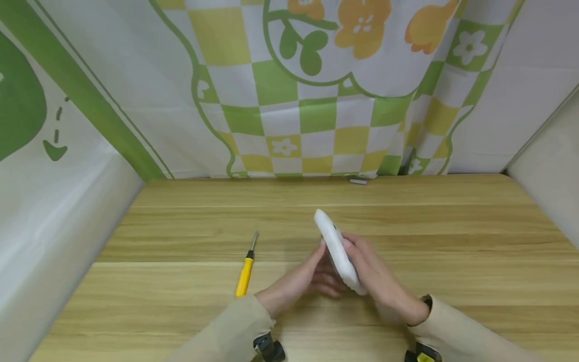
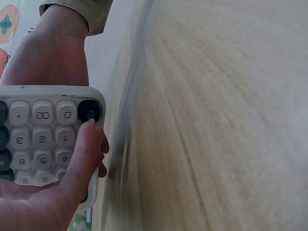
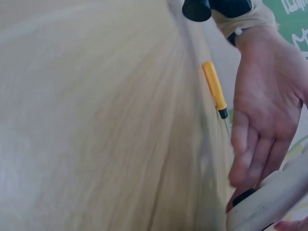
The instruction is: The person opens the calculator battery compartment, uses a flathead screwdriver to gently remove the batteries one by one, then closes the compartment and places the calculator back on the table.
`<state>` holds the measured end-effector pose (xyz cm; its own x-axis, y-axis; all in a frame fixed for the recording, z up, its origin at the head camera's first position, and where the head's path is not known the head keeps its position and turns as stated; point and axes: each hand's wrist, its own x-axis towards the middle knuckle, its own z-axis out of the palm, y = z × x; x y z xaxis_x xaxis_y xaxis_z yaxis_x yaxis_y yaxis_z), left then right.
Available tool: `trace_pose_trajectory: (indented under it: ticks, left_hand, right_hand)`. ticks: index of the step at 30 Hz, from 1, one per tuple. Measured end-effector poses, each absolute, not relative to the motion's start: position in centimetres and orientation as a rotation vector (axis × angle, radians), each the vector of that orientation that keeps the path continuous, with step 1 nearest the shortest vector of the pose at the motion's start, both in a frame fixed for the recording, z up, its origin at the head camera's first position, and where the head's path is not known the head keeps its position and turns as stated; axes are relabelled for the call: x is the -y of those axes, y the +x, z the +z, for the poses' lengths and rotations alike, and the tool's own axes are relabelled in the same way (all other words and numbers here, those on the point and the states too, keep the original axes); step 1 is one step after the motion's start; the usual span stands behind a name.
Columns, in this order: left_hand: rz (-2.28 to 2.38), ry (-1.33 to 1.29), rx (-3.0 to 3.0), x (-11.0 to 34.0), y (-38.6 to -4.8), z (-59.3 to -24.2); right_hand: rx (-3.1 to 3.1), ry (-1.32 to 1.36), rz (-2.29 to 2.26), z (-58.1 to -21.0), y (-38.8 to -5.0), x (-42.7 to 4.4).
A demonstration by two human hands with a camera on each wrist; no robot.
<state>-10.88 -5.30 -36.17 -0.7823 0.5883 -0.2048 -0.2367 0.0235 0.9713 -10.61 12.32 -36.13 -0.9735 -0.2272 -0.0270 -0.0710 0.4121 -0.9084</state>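
A white calculator (image 1: pixel 336 251) stands tilted and nearly edge-on in the head view. The left wrist view shows its key face, with rounded pale keys (image 2: pixel 42 135) and a dark corner key (image 2: pixel 89 110). My right hand (image 1: pixel 377 276) grips the calculator from the right side. On the key side is my left hand (image 1: pixel 300 279), its thumb reaching the dark corner key. The right wrist view has the left hand (image 3: pixel 269 96) with palm exposed and fingers fairly straight, their tips beside the calculator (image 3: pixel 269 202).
A yellow-handled screwdriver (image 1: pixel 245 274) lies on the wooden table (image 1: pixel 158 281) left of the hands. A small grey piece (image 1: pixel 358 181) sits at the table's back edge, below a checkered cloth (image 1: pixel 316 115). Pale walls flank the table.
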Motion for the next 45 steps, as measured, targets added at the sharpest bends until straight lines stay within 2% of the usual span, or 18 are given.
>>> trace_pose_trajectory:
  ticks: [17, 25, 36, 41, 45]
  left_hand:
    - [1.872, 0.194, -1.763, 5.0, -10.6, -36.4]
    - [1.853, 0.123, -1.845, 4.9, -10.8, -36.6]
    - [1.836, 0.147, -1.924, 5.6, -11.2, -36.9]
    - [1.837, 0.133, -1.944, 5.8, -11.2, -36.8]
    - [1.844, 0.087, -1.956, 6.0, -11.4, -36.6]
  right_hand:
    - [-2.239, -0.092, -1.867, -36.0, -9.1, -11.0]
    - [-2.159, -0.276, -1.919, -36.0, -8.9, -11.5]
    - [-2.035, -0.379, -1.926, -35.7, -9.5, -12.5]
    - [-2.067, -0.311, -1.908, -35.6, -9.6, -12.5]
    - [-2.1, -0.115, -1.958, -35.3, -9.8, -12.4]
